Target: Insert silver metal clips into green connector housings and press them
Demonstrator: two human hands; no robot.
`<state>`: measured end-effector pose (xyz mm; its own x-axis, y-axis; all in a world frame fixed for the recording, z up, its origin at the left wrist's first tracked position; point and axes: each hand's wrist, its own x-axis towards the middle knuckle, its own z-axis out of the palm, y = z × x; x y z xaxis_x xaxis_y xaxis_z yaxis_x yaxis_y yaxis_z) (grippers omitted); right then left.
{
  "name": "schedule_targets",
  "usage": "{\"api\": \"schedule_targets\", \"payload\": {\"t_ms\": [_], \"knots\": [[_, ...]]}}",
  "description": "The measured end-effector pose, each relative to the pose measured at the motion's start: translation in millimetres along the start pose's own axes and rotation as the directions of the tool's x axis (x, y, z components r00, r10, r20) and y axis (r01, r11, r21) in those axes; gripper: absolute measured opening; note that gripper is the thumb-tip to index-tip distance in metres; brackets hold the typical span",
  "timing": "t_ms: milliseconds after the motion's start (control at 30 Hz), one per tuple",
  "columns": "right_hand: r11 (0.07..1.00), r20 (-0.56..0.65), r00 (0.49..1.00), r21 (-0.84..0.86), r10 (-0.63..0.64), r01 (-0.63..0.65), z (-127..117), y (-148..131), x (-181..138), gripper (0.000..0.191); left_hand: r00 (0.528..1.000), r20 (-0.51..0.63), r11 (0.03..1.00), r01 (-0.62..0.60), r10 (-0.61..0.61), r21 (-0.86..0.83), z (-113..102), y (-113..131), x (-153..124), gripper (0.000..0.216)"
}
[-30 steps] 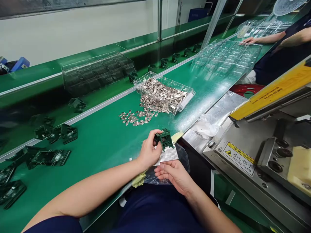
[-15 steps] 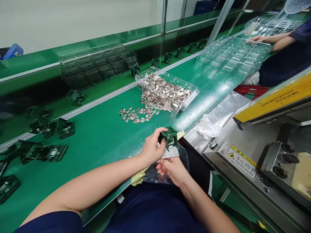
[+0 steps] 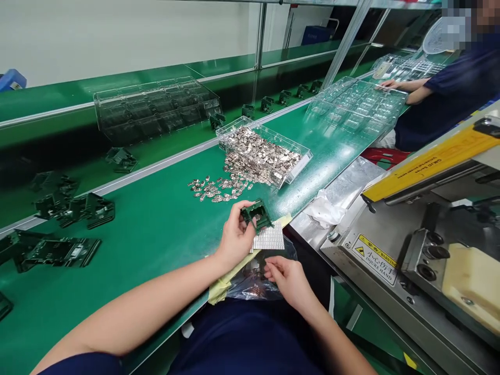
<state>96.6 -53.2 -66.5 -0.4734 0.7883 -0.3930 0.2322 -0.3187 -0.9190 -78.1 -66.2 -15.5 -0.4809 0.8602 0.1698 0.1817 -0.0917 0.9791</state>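
Observation:
My left hand [image 3: 236,234] is closed around a dark green plastic frame [image 3: 258,214], its hollow opening tilted toward me. Just below the frame, at the table edge, lies a silver-white sheet with a fine grid [image 3: 271,239]. My right hand [image 3: 288,275] is apart from the frame, with thumb and fingers pinched together; anything between them is too small to make out. Beneath it hangs a clear plastic bag [image 3: 250,286] with small coppery bits inside, fixed at the edge by yellow tape [image 3: 219,292].
A clear tray [image 3: 302,169] spills small metal pieces [image 3: 219,190] onto the green table. More green frames [image 3: 74,250] lie at left. Clear blister trays [image 3: 363,99] stand at the far right, near a co-worker's hands [image 3: 390,84]. A machine with a warning label [image 3: 375,259] borders the right.
My right hand has drawn back down from the gridded sheet toward the bag. My left hand has moved slightly left and turned the frame so its opening shows.

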Motion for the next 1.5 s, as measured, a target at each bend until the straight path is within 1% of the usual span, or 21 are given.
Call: {"api": "schedule_targets", "payload": {"t_ms": [100,167,300,400,500,600,667,800,867,933,1000,1100,1167,1233,1267,1300,1333,1367,1433,1467,1500], "knots": [[0.996,0.003,0.996,-0.042,-0.085,0.085,-8,-27,-24,0.024,0.995,0.041,0.979,0.1,-0.095,-0.179,-4,9,-27,0.028],[0.972,-0.037,0.974,-0.089,-0.221,0.218,-8,-47,-34,0.019,0.986,0.102,0.955,0.157,-0.135,-0.251,-4,15,-44,0.028],[0.837,-0.139,0.836,-0.241,-0.531,0.492,3,-70,-38,0.006,0.973,0.179,0.945,0.191,-0.147,-0.264,-2,21,-63,0.027],[0.748,-0.166,0.757,-0.388,-0.632,0.539,12,-72,-34,0.005,0.974,0.202,0.957,0.151,-0.101,-0.25,-3,20,-68,0.026],[0.687,-0.141,0.724,-0.476,-0.676,0.549,19,-72,-34,0.004,0.977,0.208,0.972,0.093,-0.048,-0.216,-5,17,-72,0.026],[0.692,-0.134,0.733,-0.478,-0.667,0.541,23,-74,-37,0.007,0.974,0.225,0.98,0.053,-0.01,-0.19,-8,16,-74,0.029],[0.748,-0.15,0.771,-0.412,-0.619,0.52,25,-76,-39,0.011,0.972,0.237,0.981,0.034,0.012,-0.193,-9,15,-75,0.03],[0.909,-0.152,0.896,-0.071,-0.416,0.41,27,-72,-36,0.023,0.966,0.254,0.976,0.022,0.035,-0.215,-10,16,-76,0.028],[0.935,-0.123,0.937,0.099,-0.327,0.339,23,-70,-35,0.026,0.959,0.28,0.978,0.023,0.036,-0.205,-10,17,-75,0.027],[0.929,-0.092,0.94,0.147,-0.327,0.338,13,-68,-36,0.022,0.95,0.312,0.982,0.041,0.019,-0.184,-10,20,-74,0.027],[0.904,-0.057,0.904,0.027,-0.424,0.426,-5,-71,-43,0.034,0.933,0.359,0.988,0.062,-0.006,-0.144,-8,25,-72,0.027],[0.77,0.071,0.805,-0.255,-0.589,0.585,-39,-80,-67,0.073,0.866,0.5,0.999,0.016,0.011,-0.051,2,39,-65,0.03],[0.671,0.112,0.741,-0.352,-0.662,0.652,-65,-85,-91,0.073,0.751,0.657,0.998,-0.042,0.062,-0.045,16,52,-55,0.038],[0.628,0.012,0.684,-0.386,-0.729,0.676,-93,-85,-119,0.065,0.58,0.803,0.991,-0.079,0.137,-0.112,39,70,-37,0.051],[0.634,-0.111,0.651,-0.396,-0.751,0.664,-108,-83,-133,0.063,0.505,0.843,0.983,-0.103,0.184,-0.153,56,80,-27,0.057],[0.643,-0.279,0.583,-0.408,-0.763,0.647,-124,-80,-146,0.063,0.46,0.856,0.971,-0.15,0.235,-0.186,76,91,-16,0.061],[0.646,-0.463,0.461,-0.427,-0.757,0.633,-141,-75,-159,0.062,0.447,0.846,0.952,-0.223,0.29,-0.208,100,102,-7,0.064],[0.647,-0.629,0.297,-0.45,-0.719,0.616,-157,-70,-171,0.062,0.452,0.823,0.925,-0.31,0.345,-0.218,126,114,0,0.066],[0.65,-0.806,-0.037,-0.503,-0.591,0.569,-189,-61,-190,0.061,0.448,0.786,0.861,-0.467,0.425,-0.199,183,135,8,0.075],[0.662,-0.834,-0.134,-0.513,-0.536,0.547,-204,-57,-197,0.061,0.423,0.792,0.838,-0.51,0.439,-0.192,211,144,9,0.084],[0.678,-0.847,-0.179,-0.512,-0.5,0.527,-217,-55,-201,0.062,0.39,0.818,0.831,-0.526,0.422,-0.179,237,152,9,0.092]]}}
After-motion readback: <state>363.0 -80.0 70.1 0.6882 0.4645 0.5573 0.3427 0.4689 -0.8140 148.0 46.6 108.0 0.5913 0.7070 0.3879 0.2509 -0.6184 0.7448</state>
